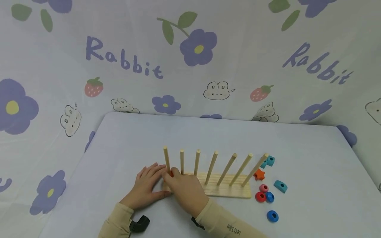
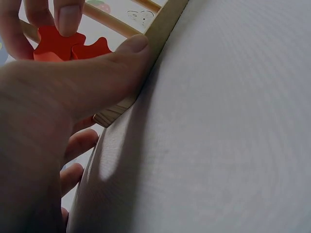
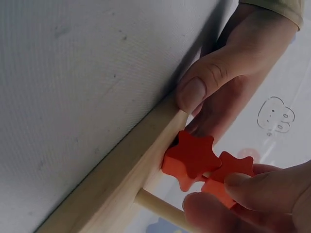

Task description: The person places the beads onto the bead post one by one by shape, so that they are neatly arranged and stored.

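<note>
A wooden peg board with a row of several upright pegs sits on the white-covered table. My left hand grips its left end, with the thumb against the front edge and the other fingers toward the back. At the leftmost peg, my right hand pinches an orange-red star bead between thumb and fingers. Another orange-red star bead lies below it, against the board. In the head view the right hand covers most of both stars.
Loose beads lie right of the board: teal blocks, a teal half-round piece, an orange star, a pink bead, a red bead and blue beads. A patterned cloth hangs behind the table.
</note>
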`<state>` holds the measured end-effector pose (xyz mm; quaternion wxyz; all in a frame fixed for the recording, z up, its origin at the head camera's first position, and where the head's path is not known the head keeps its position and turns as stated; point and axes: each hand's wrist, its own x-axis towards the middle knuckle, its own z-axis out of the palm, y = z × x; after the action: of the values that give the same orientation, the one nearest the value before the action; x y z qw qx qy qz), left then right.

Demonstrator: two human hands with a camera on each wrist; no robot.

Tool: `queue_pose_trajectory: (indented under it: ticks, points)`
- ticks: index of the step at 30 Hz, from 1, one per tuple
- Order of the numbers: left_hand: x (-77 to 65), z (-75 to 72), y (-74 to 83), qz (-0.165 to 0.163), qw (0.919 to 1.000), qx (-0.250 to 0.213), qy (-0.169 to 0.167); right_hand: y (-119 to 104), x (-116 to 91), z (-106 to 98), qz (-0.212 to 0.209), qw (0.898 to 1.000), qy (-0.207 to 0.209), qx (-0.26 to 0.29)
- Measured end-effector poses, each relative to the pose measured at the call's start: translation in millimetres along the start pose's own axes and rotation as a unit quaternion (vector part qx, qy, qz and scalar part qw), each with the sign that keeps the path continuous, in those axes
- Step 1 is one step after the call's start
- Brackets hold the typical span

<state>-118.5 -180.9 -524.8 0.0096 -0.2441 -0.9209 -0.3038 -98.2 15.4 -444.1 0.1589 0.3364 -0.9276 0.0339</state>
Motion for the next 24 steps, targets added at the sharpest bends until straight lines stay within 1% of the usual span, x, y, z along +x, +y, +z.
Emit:
queue_pose_trajectory:
  ticks: [4, 7, 9, 12, 14, 15, 17, 18, 21, 23, 24]
  points:
    - [0.4, -0.4, -0.4, 0.000, 0.9999, -0.002, 0.010, -4, -2, -9, 0.024, 0.999, -0.005, 0.042]
    - [0.0, -0.4, -0.3, -0.002, 0.9999, -0.007, 0.008, -7, -9, -29, 0.035, 0.998, -0.010, 0.060]
    - [-0.1, -0.5, -0.4, -0.003, 1.0000, -0.008, 0.001, -6, -16, -51, 0.037, 0.997, -0.020, 0.067]
    - [0.5, 0.3, 0.0, -0.010, 0.9998, -0.004, -0.014, 5, -31, -96, 0.043, 0.993, -0.057, 0.093]
    - [0.8, 0.0, 0.2, -0.016, 0.9997, -0.004, -0.020, 16, -41, -125, 0.059, 0.991, -0.061, 0.100]
    - [0.8, -0.3, 0.3, -0.019, 0.9996, -0.004, -0.022, 22, -47, -138, 0.067, 0.991, -0.056, 0.100]
    - [0.9, -0.6, 0.2, -0.019, 0.9996, 0.001, -0.022, 37, -60, -156, 0.077, 0.993, -0.014, 0.091]
    - [0.9, -0.6, 0.2, -0.020, 0.9996, 0.004, -0.022, 45, -66, -163, 0.085, 0.993, 0.007, 0.083]
    - [0.7, -1.5, 1.5, -0.021, 0.9995, 0.003, -0.023, 68, -85, -178, 0.125, 0.988, 0.048, 0.071]
    - [0.7, -2.1, 2.8, -0.022, 0.9995, 0.003, -0.024, 84, -96, -185, 0.167, 0.983, 0.049, 0.066]
    - [0.8, -2.7, 3.8, -0.022, 0.9995, 0.001, -0.024, 92, -100, -188, 0.195, 0.978, 0.046, 0.061]
